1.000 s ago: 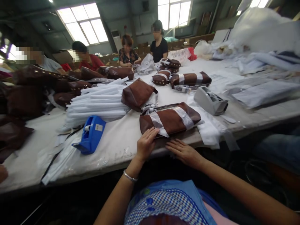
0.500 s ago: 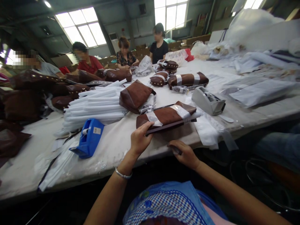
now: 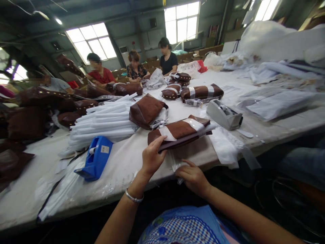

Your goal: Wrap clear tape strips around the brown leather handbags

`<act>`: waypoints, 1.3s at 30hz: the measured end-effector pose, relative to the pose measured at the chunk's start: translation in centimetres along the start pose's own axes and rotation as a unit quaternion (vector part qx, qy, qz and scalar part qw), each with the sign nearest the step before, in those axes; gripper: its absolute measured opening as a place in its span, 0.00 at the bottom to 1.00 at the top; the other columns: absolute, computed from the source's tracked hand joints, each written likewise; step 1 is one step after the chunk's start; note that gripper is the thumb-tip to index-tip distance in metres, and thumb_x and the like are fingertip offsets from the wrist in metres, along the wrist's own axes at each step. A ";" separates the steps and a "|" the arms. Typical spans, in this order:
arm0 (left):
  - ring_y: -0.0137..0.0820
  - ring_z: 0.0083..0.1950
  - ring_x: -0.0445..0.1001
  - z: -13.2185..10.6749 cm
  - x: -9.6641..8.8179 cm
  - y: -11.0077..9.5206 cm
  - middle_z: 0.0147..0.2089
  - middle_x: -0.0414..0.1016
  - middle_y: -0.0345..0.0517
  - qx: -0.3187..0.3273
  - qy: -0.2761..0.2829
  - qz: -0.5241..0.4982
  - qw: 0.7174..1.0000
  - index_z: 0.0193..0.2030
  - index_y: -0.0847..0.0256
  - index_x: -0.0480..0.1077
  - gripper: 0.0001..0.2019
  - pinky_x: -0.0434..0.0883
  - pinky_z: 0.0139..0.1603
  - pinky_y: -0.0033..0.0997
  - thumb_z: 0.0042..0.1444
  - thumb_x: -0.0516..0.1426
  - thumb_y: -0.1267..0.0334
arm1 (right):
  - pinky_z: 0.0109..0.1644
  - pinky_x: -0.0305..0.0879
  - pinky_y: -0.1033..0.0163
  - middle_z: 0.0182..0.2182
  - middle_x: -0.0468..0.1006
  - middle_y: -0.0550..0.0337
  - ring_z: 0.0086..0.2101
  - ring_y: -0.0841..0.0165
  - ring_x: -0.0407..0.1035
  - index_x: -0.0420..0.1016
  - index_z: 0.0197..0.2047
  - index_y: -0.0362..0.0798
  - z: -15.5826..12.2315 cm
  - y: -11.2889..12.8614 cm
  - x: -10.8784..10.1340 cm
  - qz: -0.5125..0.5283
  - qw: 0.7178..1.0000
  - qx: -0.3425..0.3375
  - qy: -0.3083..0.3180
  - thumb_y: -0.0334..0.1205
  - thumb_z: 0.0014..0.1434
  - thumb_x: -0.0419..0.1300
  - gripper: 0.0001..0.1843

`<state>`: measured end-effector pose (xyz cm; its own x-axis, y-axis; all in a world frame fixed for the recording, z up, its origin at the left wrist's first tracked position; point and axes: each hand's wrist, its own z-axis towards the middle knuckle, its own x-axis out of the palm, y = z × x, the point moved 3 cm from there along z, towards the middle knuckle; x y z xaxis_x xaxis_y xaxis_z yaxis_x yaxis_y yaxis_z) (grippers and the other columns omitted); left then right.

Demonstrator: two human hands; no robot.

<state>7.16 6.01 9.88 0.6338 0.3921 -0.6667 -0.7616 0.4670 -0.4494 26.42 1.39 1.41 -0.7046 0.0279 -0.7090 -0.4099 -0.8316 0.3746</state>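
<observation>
In the head view my left hand (image 3: 153,156) grips the near left end of a brown bag (image 3: 181,131), thumb below and fingers on top. The bag is folded flat, bound with two pale strips, and its near edge is tipped up off the table. Lower down at the table edge, my right hand (image 3: 195,179) is closed on a crumpled piece of clear plastic (image 3: 177,166), apart from the bag. Its fingertips are partly hidden. Behind the held bag stands another brown bag (image 3: 146,112), with clear wrapping at its right side.
A blue tape dispenser (image 3: 98,159) is at the left, before a pile of white rolls (image 3: 106,117). A grey tape dispenser (image 3: 223,113) stands at the right by white sheets (image 3: 223,145). Brown bags (image 3: 27,122) heap up far left. Several people sit across the table.
My right hand has moved a little left and down, and clear plastic now shows at its fingers. The bag's near edge is tilted up slightly more in my left hand.
</observation>
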 end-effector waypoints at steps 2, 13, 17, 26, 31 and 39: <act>0.35 0.60 0.74 -1.1 0.4 0.1 0.60 0.75 0.42 0.020 -0.001 -0.007 1.000 0.65 0.51 0.65 0.30 0.72 0.62 0.35 0.56 0.62 0.71 | 0.63 0.65 0.49 0.37 0.83 0.59 0.38 0.68 0.78 0.76 0.44 0.52 0.0 0.9 0.4 -0.013 0.999 -0.040 0.002 0.23 0.62 0.47 0.21; 0.36 0.64 0.70 -5.5 3.1 0.9 0.61 0.74 0.48 0.119 -0.028 0.026 0.992 0.64 0.55 0.65 0.24 0.68 0.68 0.43 0.61 0.57 0.73 | 0.51 0.76 0.58 0.39 0.85 0.56 0.40 0.67 0.80 0.78 0.43 0.45 -1.9 1.4 0.5 -0.046 0.986 -0.163 -0.011 0.28 0.67 0.53 0.12; 0.35 0.63 0.71 -6.9 3.9 0.9 0.59 0.76 0.46 0.145 -0.036 0.038 0.988 0.63 0.56 0.66 0.22 0.69 0.67 0.43 0.63 0.55 0.74 | 0.50 0.77 0.60 0.39 0.85 0.57 0.39 0.68 0.80 0.77 0.44 0.45 -2.5 1.7 0.3 -0.030 0.985 -0.168 0.012 0.28 0.68 0.50 0.14; 0.34 0.61 0.73 -8.3 4.7 0.7 0.57 0.78 0.45 0.150 -0.030 0.098 0.983 0.58 0.60 0.70 0.16 0.69 0.67 0.41 0.65 0.55 0.72 | 0.70 0.57 0.49 0.59 0.74 0.49 0.62 0.62 0.65 0.66 0.65 0.46 7.1 0.8 -4.7 -0.098 0.987 -0.125 -0.026 0.33 0.66 0.57 0.24; 0.34 0.61 0.74 -7.4 4.2 1.6 0.56 0.78 0.44 0.161 -0.045 0.114 0.979 0.58 0.59 0.71 0.16 0.69 0.67 0.42 0.65 0.55 0.72 | 0.72 0.47 0.39 0.69 0.60 0.53 0.69 0.55 0.50 0.60 0.69 0.51 11.9 -4.0 -0.8 -0.210 0.974 -0.067 0.048 0.42 0.69 0.55 0.27; 0.35 0.66 0.69 -7.9 3.9 2.6 0.62 0.74 0.47 0.185 0.011 0.103 0.977 0.63 0.60 0.67 0.19 0.69 0.67 0.45 0.67 0.51 0.72 | 0.73 0.46 0.41 0.70 0.57 0.55 0.70 0.57 0.47 0.56 0.71 0.50 9.9 -4.9 1.2 -0.215 0.970 -0.065 0.095 0.38 0.70 0.50 0.27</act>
<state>6.60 2.48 1.35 0.4668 0.4930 -0.7342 -0.7694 0.6357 -0.0623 21.85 10.95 4.61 -0.3601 0.2954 -0.8849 -0.5564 -0.8294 -0.0505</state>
